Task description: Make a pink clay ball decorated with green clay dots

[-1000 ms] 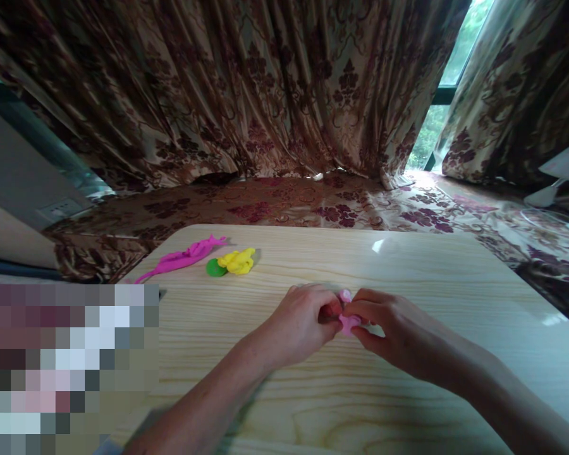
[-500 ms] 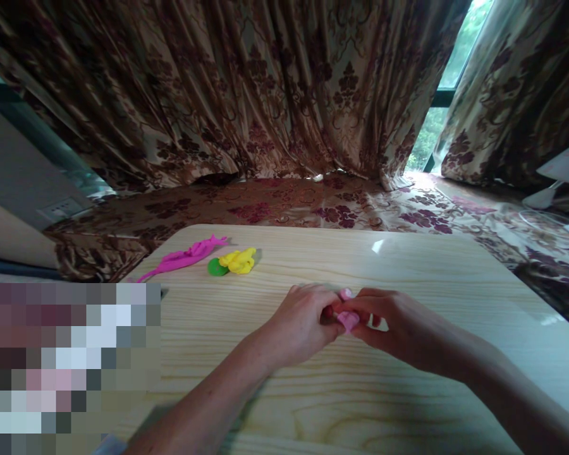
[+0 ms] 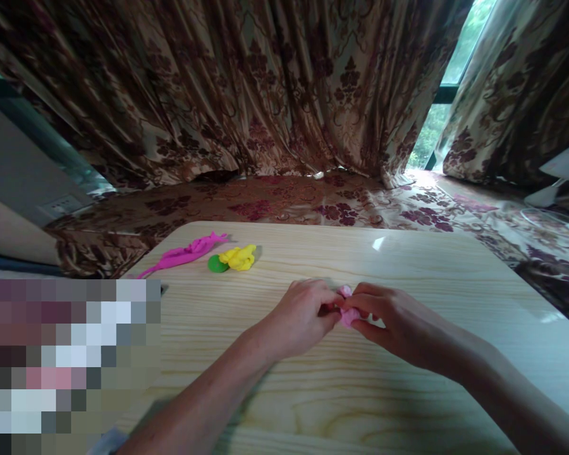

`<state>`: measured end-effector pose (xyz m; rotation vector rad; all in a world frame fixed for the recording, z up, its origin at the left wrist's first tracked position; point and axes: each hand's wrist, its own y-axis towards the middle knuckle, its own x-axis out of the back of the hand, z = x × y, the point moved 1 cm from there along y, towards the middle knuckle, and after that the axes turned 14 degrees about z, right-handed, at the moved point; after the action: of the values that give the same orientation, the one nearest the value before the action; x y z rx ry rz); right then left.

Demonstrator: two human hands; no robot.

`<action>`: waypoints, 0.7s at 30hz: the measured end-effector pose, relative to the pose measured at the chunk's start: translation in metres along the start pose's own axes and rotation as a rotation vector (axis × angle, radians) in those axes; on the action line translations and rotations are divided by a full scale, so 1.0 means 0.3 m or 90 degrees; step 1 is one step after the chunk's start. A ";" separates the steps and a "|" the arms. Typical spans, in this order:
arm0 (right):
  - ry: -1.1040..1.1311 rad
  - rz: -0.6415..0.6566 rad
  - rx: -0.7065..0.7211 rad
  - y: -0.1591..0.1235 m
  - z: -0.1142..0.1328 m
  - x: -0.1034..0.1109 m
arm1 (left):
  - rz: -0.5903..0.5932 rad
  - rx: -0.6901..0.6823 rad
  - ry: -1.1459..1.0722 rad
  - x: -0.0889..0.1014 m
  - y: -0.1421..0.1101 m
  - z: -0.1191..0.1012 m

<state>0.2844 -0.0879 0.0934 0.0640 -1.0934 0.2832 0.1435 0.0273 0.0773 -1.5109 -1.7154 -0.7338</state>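
A small lump of light pink modelling clay (image 3: 349,316) is between my two hands, above the middle of the table. My left hand (image 3: 309,316) pinches it from the left with thumb and forefinger. From the right, my right hand (image 3: 382,309) grips it between thumb and fingertips, the other fingers curled. Part of the lump shows beyond the fingers, and the rest is hidden by them. Farther off on the left lie a long magenta piece of clay (image 3: 189,251), a flat round green piece (image 3: 217,263) and a crumpled yellow piece (image 3: 238,257) that touches the green one.
The pale wood-grain table (image 3: 275,404) has rounded far corners. Behind it, a flower-patterned cloth (image 3: 284,202) covers a ledge below long curtains (image 3: 265,95). A white lamp (image 3: 566,164) and a cable stand at the right. A pixelated patch hides the lower left.
Both hands stay around the pink clay. My left fingertips have closed in on it, and its lower part looks rounder and more folded. The pieces on the left have not moved.
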 end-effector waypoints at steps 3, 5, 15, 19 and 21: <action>0.002 0.004 -0.008 -0.006 0.009 0.002 | 0.026 -0.040 -0.033 0.007 -0.002 -0.014; 0.010 0.013 -0.019 -0.011 0.009 0.001 | 0.025 -0.056 -0.046 0.010 -0.004 -0.025; -0.011 0.010 -0.035 0.007 -0.014 -0.032 | 0.006 -0.039 -0.029 0.000 0.001 -0.023; 0.041 0.024 -0.042 -0.005 -0.013 -0.009 | -0.003 -0.042 -0.023 -0.001 0.002 -0.026; 0.086 0.047 -0.028 -0.019 -0.014 0.014 | -0.005 -0.044 -0.023 0.003 -0.001 -0.028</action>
<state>0.2914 -0.0916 0.0957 -0.0349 -0.9679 0.3243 0.1445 0.0211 0.0829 -1.5748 -1.7394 -0.7807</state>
